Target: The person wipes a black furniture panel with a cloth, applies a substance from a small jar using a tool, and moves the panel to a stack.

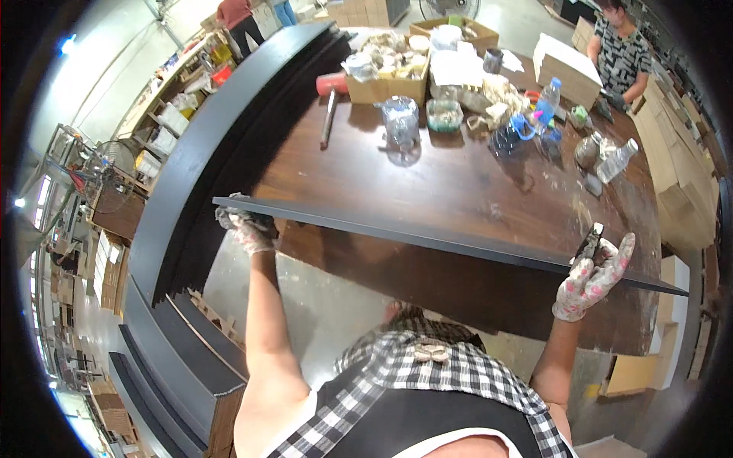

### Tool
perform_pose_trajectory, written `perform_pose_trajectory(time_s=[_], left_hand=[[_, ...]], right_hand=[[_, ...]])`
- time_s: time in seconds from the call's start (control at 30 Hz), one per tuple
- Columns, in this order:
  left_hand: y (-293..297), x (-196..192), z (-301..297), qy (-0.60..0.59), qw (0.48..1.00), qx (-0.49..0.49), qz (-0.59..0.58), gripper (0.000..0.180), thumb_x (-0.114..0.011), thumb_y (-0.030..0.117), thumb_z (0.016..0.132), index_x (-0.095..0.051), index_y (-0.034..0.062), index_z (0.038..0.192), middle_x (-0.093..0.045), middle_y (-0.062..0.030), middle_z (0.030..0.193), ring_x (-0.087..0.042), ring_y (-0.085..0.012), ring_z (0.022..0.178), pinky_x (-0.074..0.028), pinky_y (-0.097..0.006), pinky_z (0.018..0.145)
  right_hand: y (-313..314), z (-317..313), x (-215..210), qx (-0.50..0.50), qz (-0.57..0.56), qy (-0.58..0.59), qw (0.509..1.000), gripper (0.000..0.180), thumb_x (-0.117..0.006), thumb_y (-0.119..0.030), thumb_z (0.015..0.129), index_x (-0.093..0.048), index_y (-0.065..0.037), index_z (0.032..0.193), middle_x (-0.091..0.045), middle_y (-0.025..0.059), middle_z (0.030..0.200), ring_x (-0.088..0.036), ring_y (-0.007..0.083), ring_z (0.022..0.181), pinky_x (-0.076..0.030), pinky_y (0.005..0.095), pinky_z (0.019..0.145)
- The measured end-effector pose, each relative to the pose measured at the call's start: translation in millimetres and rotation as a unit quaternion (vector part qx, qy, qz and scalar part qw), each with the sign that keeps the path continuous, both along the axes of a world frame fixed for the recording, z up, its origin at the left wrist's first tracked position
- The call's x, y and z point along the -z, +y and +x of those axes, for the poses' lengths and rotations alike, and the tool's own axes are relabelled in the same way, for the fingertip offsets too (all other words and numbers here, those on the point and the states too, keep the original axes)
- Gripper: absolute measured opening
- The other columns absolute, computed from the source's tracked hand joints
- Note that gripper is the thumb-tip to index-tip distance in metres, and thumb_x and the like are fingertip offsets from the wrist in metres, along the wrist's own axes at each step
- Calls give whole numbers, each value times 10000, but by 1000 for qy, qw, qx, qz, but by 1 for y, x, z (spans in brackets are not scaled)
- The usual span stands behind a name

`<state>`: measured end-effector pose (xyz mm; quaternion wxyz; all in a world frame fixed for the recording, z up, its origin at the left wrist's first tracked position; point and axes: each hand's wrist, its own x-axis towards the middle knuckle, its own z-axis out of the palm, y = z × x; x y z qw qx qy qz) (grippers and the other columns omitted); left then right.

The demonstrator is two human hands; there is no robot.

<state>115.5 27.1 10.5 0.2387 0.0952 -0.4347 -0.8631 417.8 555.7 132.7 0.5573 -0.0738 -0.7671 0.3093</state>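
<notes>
Brown wood makes the big table (458, 175), and it is the largest thing here. Beside it on the person's left sits a tall stack of dark boards (206, 145), with more dark boards lower down by the floor.

Next comes the long dark panel (427, 233). It is held flat in the air, just over the near edge of the table, and it reaches from one hand to the other. It looks thin, stiff and long, so it may be a bit heavy and could wobble or tip if held in one spot only. Holding it near both ends, as now, seems the best way. Its edges look thin and sharp, so gloves help.

The left hand (246, 225) wears a pale glove and is closed around the panel's left end. The right hand (592, 275) wears a spotted glove. It pinches the panel near the right end, with some fingers sticking up.

Smaller things crowd the far side of the table: a cardboard box (385, 80), a red-headed mallet (330, 95), a clear jar (400, 120) and a water bottle (547, 99).
</notes>
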Motion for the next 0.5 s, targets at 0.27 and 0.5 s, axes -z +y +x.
perform_pose_trajectory(time_s=[0.27, 0.5], left_hand=[[53, 42, 215, 374, 110, 260, -883, 307, -564, 241, 885, -559, 56, 1129, -634, -68, 1024, -613, -226, 904, -489, -354, 886], [150, 4, 284, 221, 272, 267, -898, 480, -452, 360, 935, -495, 72, 1317, -452, -155, 1400, -357, -354, 1346, -238, -513, 1156]], right_hand=[[-48, 77, 30, -34, -201, -55, 977, 721, -504, -409, 936, -222, -51, 1495, -553, 126, 1146, -508, 124, 710, -445, 226, 569], [-42, 83, 47, -134, -474, -158, 856, 506, -554, -181, 953, -408, -91, 1429, -524, 10, 1055, -443, 33, 596, -393, 180, 469]])
